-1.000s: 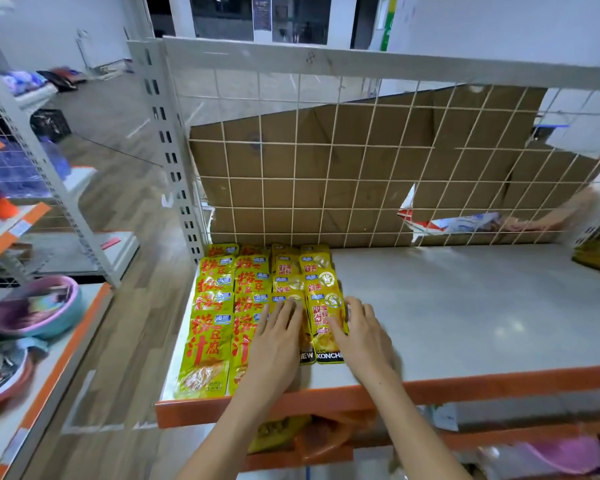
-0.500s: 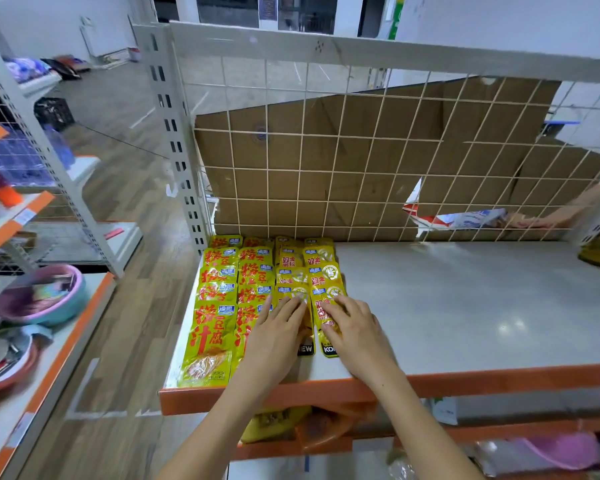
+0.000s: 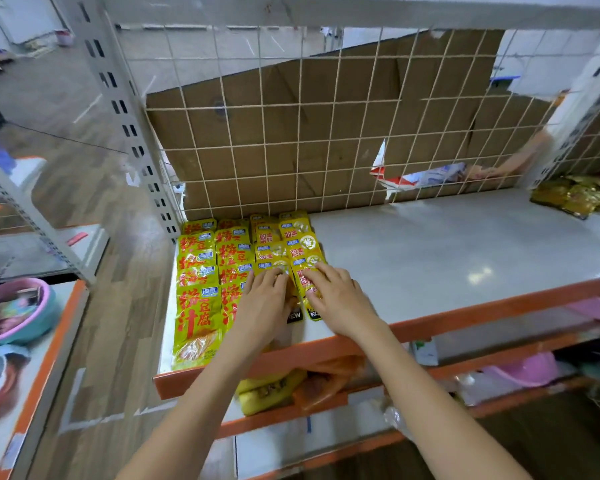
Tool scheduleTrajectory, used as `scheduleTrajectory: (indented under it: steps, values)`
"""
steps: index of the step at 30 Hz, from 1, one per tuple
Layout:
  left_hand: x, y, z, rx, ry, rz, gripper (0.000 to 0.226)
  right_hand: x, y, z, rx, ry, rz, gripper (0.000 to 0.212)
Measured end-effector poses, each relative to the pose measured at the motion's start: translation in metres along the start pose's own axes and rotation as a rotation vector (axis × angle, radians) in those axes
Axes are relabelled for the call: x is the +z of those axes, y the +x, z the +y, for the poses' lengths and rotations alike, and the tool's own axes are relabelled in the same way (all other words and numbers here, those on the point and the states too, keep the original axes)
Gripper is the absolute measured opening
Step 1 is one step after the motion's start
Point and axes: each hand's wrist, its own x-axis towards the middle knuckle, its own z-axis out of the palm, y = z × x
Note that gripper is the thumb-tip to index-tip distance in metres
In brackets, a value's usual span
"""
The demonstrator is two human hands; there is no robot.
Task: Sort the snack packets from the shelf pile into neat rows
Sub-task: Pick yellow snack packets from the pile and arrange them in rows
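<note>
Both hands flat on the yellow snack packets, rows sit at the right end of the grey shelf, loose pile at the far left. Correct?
Not quite: the sides are swapped. In the head view the rows of yellow snack packets sit at the left end of the grey shelf, and the loose pile of packets lies at the far right. The left hand and right hand do rest flat on the packets.
</note>
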Motion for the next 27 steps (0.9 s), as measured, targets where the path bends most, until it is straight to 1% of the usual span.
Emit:
scheduleTrajectory:
  steps: [2,3,5,7,9,11,15,19,23,25,27]
  values:
    - [-0.007,0.002,0.003,0.013,0.028,-0.016,0.044,-0.009,-0.011,0.006,0.021,0.081,0.012,0.046]
    - [-0.012,0.001,0.008,0.035,0.053,0.0,0.042,-0.013,-0.02,0.011,0.031,0.071,0.027,0.046]
    - [-0.017,-0.001,0.022,0.098,0.094,0.097,0.036,-0.021,-0.044,0.028,0.057,-0.019,0.076,0.045]
    - [-0.018,-0.005,0.045,0.185,0.086,0.208,0.031,-0.029,-0.073,0.047,0.098,-0.069,0.132,0.045]
    - [-0.018,-0.014,0.081,0.26,0.05,0.261,0.037,-0.034,-0.105,0.067,0.147,-0.078,0.2,0.043]
    - [-0.012,-0.023,0.119,0.337,-0.003,0.281,0.041,-0.038,-0.139,0.09,0.209,-0.071,0.243,0.043]
    - [0.007,-0.035,0.205,0.465,-0.021,0.24,0.035,-0.046,-0.211,0.146,0.348,-0.093,0.213,0.048]
    - [0.025,-0.04,0.284,0.525,-0.055,0.173,0.033,-0.058,-0.278,0.198,0.48,-0.091,0.256,0.043]
    - [0.043,-0.039,0.356,0.573,-0.088,0.104,0.038,-0.07,-0.341,0.243,0.6,-0.101,0.272,0.044]
    - [0.049,-0.038,0.39,0.591,-0.106,0.072,0.04,-0.074,-0.367,0.263,0.668,-0.106,0.291,0.043]
    - [0.055,-0.034,0.421,0.621,-0.142,0.057,0.038,-0.078,-0.387,0.282,0.731,-0.095,0.308,0.042]
